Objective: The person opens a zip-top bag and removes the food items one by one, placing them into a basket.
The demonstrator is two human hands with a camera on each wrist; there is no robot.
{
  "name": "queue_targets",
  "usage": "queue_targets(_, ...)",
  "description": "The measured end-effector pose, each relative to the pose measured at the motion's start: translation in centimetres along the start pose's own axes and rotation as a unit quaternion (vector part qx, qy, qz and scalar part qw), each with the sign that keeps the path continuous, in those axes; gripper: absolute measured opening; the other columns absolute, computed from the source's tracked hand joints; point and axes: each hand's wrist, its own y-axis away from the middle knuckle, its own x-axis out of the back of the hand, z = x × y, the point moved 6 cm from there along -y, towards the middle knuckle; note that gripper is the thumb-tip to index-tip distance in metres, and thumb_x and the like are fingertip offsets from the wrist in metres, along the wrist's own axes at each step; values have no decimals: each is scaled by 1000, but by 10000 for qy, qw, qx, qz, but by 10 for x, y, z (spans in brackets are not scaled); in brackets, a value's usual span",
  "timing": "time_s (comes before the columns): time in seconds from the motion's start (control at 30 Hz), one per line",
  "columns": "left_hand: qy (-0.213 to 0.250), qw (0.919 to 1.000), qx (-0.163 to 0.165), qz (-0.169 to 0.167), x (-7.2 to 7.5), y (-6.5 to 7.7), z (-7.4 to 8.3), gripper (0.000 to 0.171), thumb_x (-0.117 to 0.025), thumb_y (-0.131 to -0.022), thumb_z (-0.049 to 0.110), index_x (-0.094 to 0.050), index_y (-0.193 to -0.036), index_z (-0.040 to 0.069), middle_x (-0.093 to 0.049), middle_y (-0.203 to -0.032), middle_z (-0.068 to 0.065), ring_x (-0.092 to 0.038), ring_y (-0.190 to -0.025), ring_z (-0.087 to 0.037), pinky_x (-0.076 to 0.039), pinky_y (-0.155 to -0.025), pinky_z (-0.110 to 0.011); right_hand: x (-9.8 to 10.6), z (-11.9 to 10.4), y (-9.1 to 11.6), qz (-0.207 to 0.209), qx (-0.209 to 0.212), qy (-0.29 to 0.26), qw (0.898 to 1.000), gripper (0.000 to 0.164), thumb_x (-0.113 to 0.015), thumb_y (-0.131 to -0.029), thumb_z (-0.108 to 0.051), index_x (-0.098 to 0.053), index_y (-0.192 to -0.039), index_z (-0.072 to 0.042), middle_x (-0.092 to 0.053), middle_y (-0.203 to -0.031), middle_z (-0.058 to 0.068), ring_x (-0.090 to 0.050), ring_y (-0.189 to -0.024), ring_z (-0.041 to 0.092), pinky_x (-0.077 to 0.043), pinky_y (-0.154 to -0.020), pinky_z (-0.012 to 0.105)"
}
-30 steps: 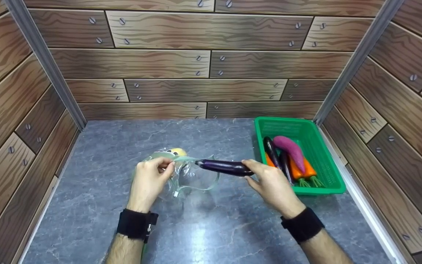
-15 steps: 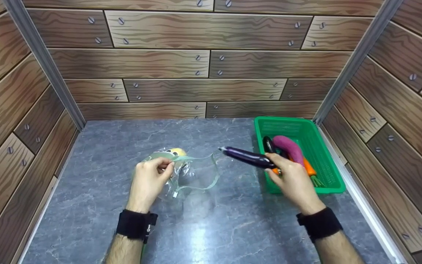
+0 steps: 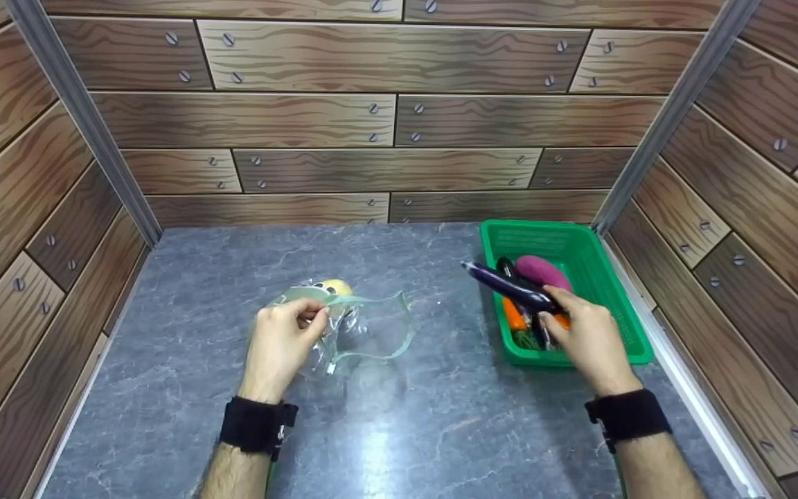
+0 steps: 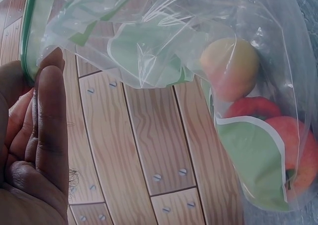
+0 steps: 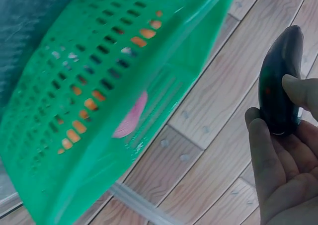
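In the head view, my left hand [image 3: 285, 339] pinches the rim of a clear zip bag [image 3: 399, 348], whose mouth gapes toward the right. The left wrist view shows a yellow-pink peach-like fruit [image 4: 230, 68] and red round produce [image 4: 299, 150] low inside the bag. Between the thumb and fingers of my right hand [image 3: 591, 339] is a long dark purple eggplant [image 3: 510, 285]. Its far tip points up and left, past the rim of the green basket [image 3: 537, 226]. The right wrist view has the eggplant gripped by one end, above the basket's level.
Inside the basket lie a pink-purple sweet potato [image 3: 541, 269], orange carrots [image 3: 514, 316] and other dark eggplants [image 3: 505, 266]. Wood-patterned walls [image 3: 399, 118] enclose the grey marbled table [image 3: 413, 430] at the back and both sides.
My right hand has carried the eggplant rightward, away from the bag's mouth and over the green basket. The left hand and the bag have stayed in place.
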Motion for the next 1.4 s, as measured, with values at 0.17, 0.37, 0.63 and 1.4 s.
queue_targets(0.17,39,9999,-150,47,0,1,1,8,-84,-104,9,-92,-105,9,-90,-91,-3,-82,-76,-14,-64,-69,-23,-2,22,2,-52,-361,69,9993,48,-85,-107,-11,-75,-152,1,-80,-139,34,-62,-66,24,-49,-61,38)
queue_targets(0.37,51,9997,-218,64,0,0,2,8,-84,-104,8,-92,-105,10,-90,-91,-4,-82,-76,-14,-62,-68,-20,-5,44,4,18,-709,215,9973,50,-85,-106,-9,-73,-152,4,-80,-133,39,-63,-64,27,-52,-59,43)
queue_targets(0.63,73,9997,-239,70,1,1,3,7,-85,-105,10,-92,-105,10,-90,-91,-3,-81,-76,-14,-63,-68,-21,-19,62,10,-325,-1154,363,9921,48,-82,-107,-12,-73,-150,6,-80,-124,43,-80,-86,51,-62,-68,66)
queue_targets(1.4,-60,10000,-38,19,1,0,2,7,-86,-104,13,-92,-107,10,-90,-93,-4,-81,-76,-14,-64,-67,-25,-38,61,14,-879,-1268,519,9867,46,-84,-109,-22,-78,-142,9,-83,-127,35,-83,-107,59,-66,-88,73)
